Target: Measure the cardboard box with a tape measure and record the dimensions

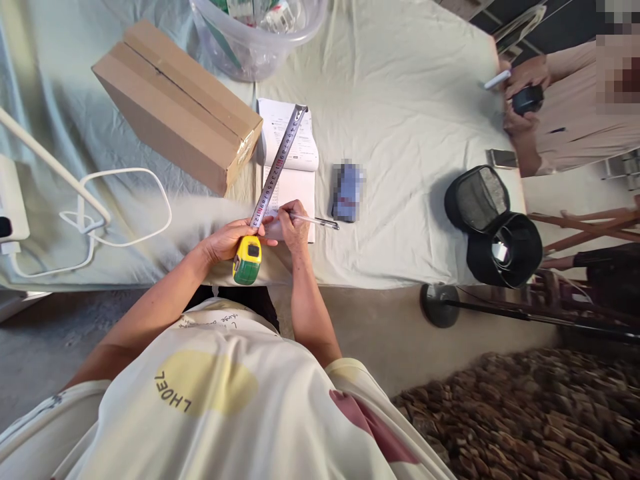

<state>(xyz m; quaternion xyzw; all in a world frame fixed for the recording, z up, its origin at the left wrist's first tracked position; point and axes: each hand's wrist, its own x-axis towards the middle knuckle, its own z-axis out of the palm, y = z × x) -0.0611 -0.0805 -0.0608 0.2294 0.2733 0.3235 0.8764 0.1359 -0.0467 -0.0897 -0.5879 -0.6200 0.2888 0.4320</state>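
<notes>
Head view: your left hand grips the tape measure at the table edge, its blade already stretched over the notebook. Your right hand holds a pen there; writing looks underway, not finished.

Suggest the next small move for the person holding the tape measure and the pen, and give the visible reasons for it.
Probably lower the pen tip onto the notebook and write. The left hand grips the yellow-green tape measure, whose blade lies extended across the open page; the right hand holds the pen in a writing grip at the page's lower edge, next to the blade.
</notes>
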